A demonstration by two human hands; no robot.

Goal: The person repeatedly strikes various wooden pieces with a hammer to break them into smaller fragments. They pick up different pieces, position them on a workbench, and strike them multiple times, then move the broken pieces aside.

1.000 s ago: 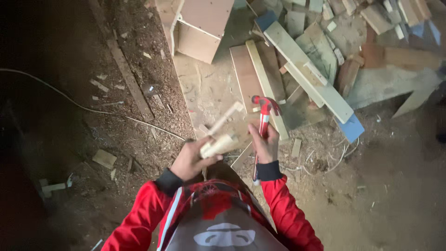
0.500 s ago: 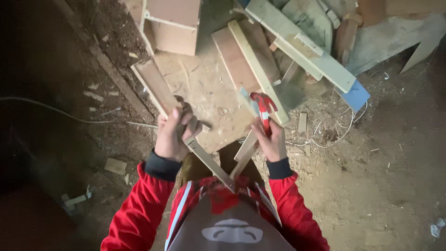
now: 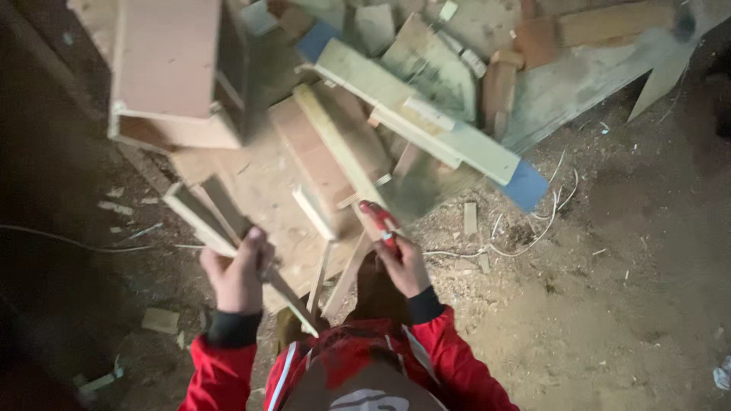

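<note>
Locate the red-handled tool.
The red-handled tool is in the right hand, centre of the head view, just below the pile of wooden boards.

wooden frame point(image 3: 228, 236) motion-blurred, box point(image 3: 171, 72) cut off

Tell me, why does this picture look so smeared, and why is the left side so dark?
Head view: motion blur smears the left hand, the wooden frame piece it grips, and the stacked boards above. The right hand with its red-handled tool is a little sharper. Light falls on the middle and the sawdust floor; the left edge sinks into deep shadow, hiding detail. No glare.
</note>
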